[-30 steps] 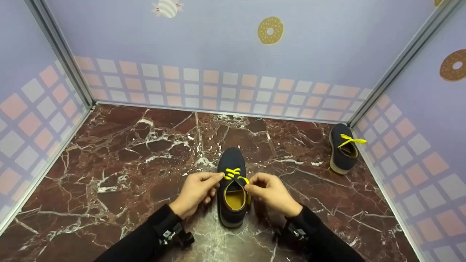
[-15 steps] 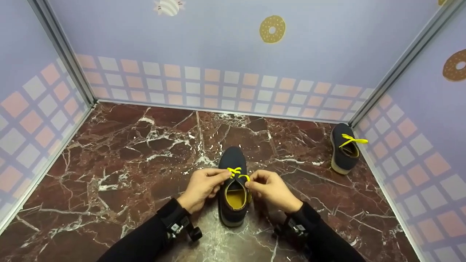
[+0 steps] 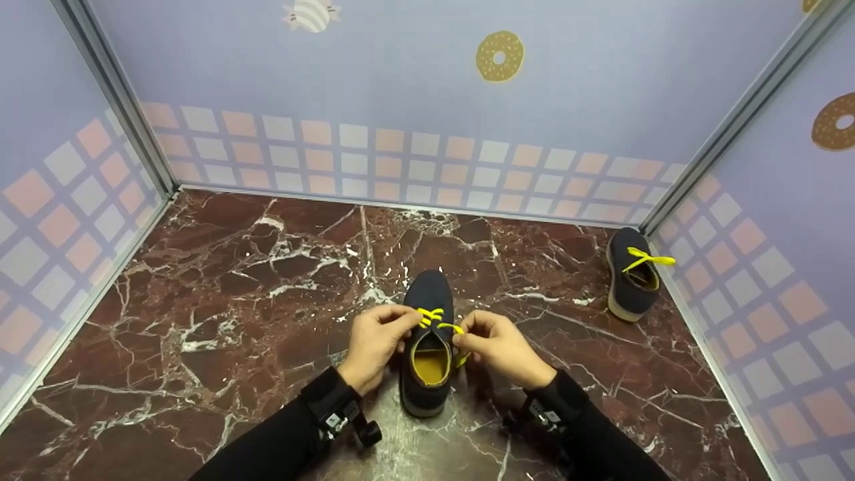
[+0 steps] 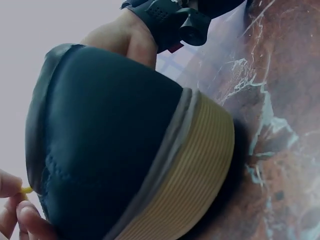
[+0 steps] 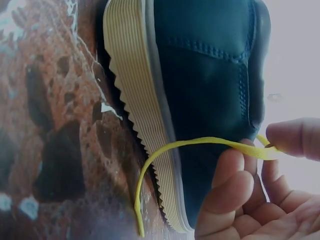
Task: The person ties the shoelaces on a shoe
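A dark shoe (image 3: 427, 290) with a yellow insole and a ribbed pale sole stands on the floor, toe pointing away. Its yellow shoelace (image 3: 431, 316) crosses the tongue. At the shoe's left side is my left hand (image 3: 377, 341); in the left wrist view its fingertips (image 4: 10, 185) pinch a short bit of yellow lace by the collar. On the other side, my right hand (image 3: 504, 349) pinches the lace's right end between thumb and fingers. A loose tail of that lace (image 5: 200, 140) droops past the sole in the right wrist view.
Another dark shoe (image 3: 631, 294) with a tied yellow lace stands by the right wall. Purple panels with pink and white squares (image 3: 387, 164) enclose the brown marbled floor (image 3: 220, 287) at the back and both sides.
My left hand has shifted right, closer over the laces, then settled at the eyelets. My right hand has drawn the lace slightly outward to the right. The shoe stays nearly in place.
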A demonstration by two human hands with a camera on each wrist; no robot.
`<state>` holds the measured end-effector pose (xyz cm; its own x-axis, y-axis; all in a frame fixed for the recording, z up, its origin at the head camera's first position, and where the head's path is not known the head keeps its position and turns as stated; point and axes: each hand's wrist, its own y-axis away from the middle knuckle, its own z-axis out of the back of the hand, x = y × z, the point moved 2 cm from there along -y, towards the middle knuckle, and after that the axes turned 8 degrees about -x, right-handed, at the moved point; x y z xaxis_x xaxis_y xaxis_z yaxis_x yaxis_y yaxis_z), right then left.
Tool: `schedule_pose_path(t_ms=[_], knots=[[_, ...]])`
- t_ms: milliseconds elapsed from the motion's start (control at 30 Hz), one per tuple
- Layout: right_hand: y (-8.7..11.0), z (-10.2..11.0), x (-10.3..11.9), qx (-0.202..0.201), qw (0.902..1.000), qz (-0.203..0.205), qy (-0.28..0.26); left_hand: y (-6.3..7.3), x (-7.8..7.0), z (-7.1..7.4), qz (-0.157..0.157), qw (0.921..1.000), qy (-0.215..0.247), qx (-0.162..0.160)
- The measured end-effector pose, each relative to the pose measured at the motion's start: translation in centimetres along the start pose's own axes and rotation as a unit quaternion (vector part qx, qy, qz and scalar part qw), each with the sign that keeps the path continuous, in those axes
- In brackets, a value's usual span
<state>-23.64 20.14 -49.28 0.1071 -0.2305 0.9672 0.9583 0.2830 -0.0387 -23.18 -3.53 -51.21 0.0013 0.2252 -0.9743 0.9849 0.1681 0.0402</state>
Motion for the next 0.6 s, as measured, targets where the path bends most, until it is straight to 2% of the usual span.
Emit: schedule_pose_path(t_ms=[233, 433, 600], knots=[[-0.1, 0.3, 0.1, -0.006, 0.9999, 0.008, -0.008, 0.4, -0.3, -0.1, -0.010, 0.9997, -0.001, -0.023], [0.0, 0.2, 0.0, -0.008, 0.9998, 0.013, -0.015, 1.1, -0.5, -0.3, -0.036, 0.9986, 0.000, -0.040], [0.2, -0.2, 0.0, -0.014, 0.9997, 0.013, 0.018, 1.2, -0.5, -0.3, -0.045, 0.9980, -0.003, -0.043]])
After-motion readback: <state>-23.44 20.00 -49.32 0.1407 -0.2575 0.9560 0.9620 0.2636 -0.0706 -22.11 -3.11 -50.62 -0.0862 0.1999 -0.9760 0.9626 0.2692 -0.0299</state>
